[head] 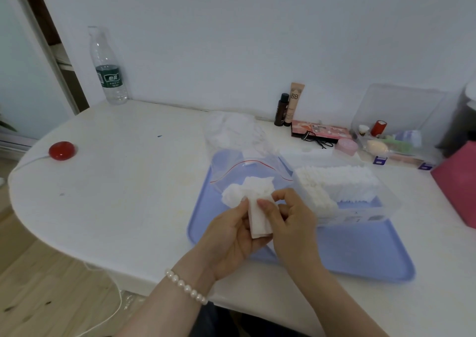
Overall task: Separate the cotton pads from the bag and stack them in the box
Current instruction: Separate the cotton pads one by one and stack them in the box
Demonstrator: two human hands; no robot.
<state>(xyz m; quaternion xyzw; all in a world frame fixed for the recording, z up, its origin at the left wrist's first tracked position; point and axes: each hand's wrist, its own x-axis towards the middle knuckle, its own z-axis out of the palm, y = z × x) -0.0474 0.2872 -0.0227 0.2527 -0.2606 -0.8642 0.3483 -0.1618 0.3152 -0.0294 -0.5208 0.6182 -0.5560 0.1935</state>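
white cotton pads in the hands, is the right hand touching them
Touching: the head view shows the right hand and left hand pinching the small stack of white cotton pads together.

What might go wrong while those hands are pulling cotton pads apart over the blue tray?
1. Both hands, left hand and right hand, pinch a clump of cotton pads; several stuck pads could go in together, or one could tear.
2. The clear box already looks nearly full, so added pads may spill onto the blue tray.
3. The open zip bag lies close by; a sweeping hand could scatter its pads.
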